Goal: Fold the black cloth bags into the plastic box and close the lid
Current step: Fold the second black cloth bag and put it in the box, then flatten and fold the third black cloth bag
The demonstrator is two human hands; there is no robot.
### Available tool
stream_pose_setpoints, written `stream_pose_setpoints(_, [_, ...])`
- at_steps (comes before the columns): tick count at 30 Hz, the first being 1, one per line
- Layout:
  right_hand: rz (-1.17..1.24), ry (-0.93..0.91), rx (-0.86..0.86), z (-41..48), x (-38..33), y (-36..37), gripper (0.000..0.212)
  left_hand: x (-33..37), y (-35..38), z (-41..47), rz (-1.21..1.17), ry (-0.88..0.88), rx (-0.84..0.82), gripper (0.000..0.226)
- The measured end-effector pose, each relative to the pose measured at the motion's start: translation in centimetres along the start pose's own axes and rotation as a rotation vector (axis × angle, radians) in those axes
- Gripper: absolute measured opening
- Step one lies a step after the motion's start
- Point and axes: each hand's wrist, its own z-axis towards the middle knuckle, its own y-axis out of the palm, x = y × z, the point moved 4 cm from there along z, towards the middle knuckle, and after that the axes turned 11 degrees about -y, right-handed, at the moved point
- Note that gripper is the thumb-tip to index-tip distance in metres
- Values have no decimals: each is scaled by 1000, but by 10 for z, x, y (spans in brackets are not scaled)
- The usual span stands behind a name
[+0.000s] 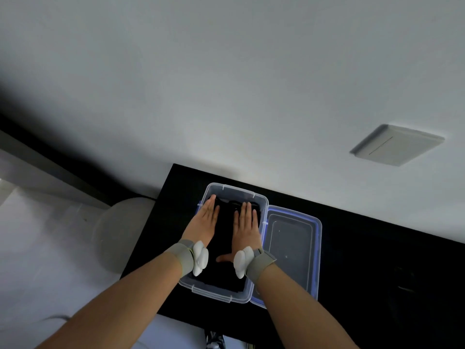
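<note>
Now, head view. The left hand [207, 217] and right hand [247, 222] lie flat, side by side, inside the clear plastic box [235, 189]. Fingers are straight and the palms press on the black cloth bags [226, 230]. Judged purpose: flatten the stack below the rim so the lid [293, 248] can seat. The lid lies off, against the box's right side, on the black desk [377, 285]. Count: one box, one lid, two hands. The bags merge into one dark mass, so their number is unreadable.

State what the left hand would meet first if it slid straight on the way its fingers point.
Probably the far end wall of the box; the left hand lies flat on the black cloth with fingertips close to it.
</note>
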Motion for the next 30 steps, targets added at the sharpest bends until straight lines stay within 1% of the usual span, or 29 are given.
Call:
stream_pose_setpoints(4, [11, -31, 2, -9, 1, -11, 148, -6, -3, -6, -123, -55, -43, 62])
stream_pose_setpoints(6, [39, -45, 21, -12, 3, -20, 146, -13, -8, -12, -232, -85, -85, 68])
stream_pose_setpoints(8, [63, -65, 54, -18, 5, -29, 141, -17, -14, -25, -313, -65, -122, 86])
stream_pose_setpoints(10, [86, -75, 89, -21, 11, -37, 134, -22, -14, -31, -391, -52, -123, 115])
stream_pose_setpoints(11, [100, -82, 112, -26, 14, -43, 130, -25, -14, -36, -436, -60, -120, 122])
stream_pose_setpoints(12, [110, -96, 141, -32, 18, -52, 125, -30, -17, -41, -493, -77, -99, 120])
stream_pose_setpoints(14, [134, -122, 185, -37, 24, -58, 112, -35, -19, -42, -597, -103, -72, 104])
stream_pose_setpoints(17, [168, -121, 293, -52, 32, -65, 99, -46, -33, -43, -675, -120, 4, 90])
stream_pose_setpoints(20, [196, -150, 404, -66, 37, -70, 92, -49, -47, -42, -717, -107, 54, 87])
stream_pose_setpoints(23, [229, -166, 475, -77, 43, -70, 87, -44, -61, -42, -747, -97, 121, 85])
stream_pose_setpoints(28, [287, -185, 529, -89, 58, -61, 78, -32, -89, -44, -764, -79, 208, 82])
stream_pose_setpoints(30, [295, -197, 547, -96, 67, -53, 78, -24, -100, -45, -758, -75, 208, 81])
